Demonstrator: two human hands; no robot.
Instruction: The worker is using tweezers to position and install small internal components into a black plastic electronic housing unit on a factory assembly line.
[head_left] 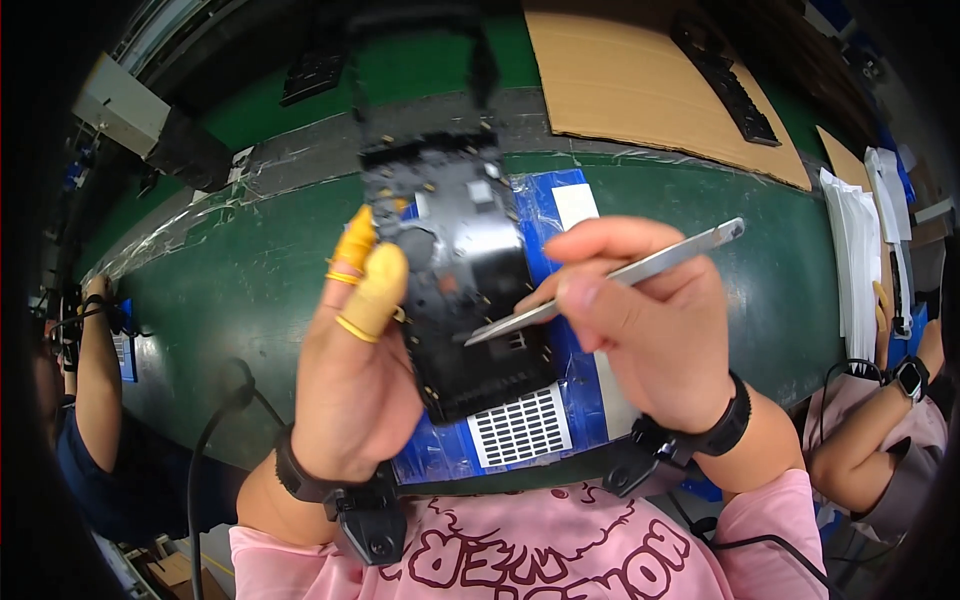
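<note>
A black plastic housing point(480, 250) with small gold-coloured pegs along its edges is tilted up in my left hand point(355, 390). That hand wears yellow finger cots on its thumb and a finger and grips the housing's left side. My right hand point(672, 335) pinches metal tweezers point(690, 247). Their tips reach over the lower part of the housing; whether they touch it or hold a small piece, I cannot tell. Below the housing lies a white sheet of small black rectangular stickers point(520, 430) on a blue board point(590, 395). The housing's upper, frame-like end is blurred.
Cardboard point(630, 80) with a long black part point(735, 90) lies at the back right of the green table point(240, 320). Another black part point(312, 78) is at the back left. White sheets point(850, 250) stand at right. Co-workers' arms point(98, 390) show at both sides.
</note>
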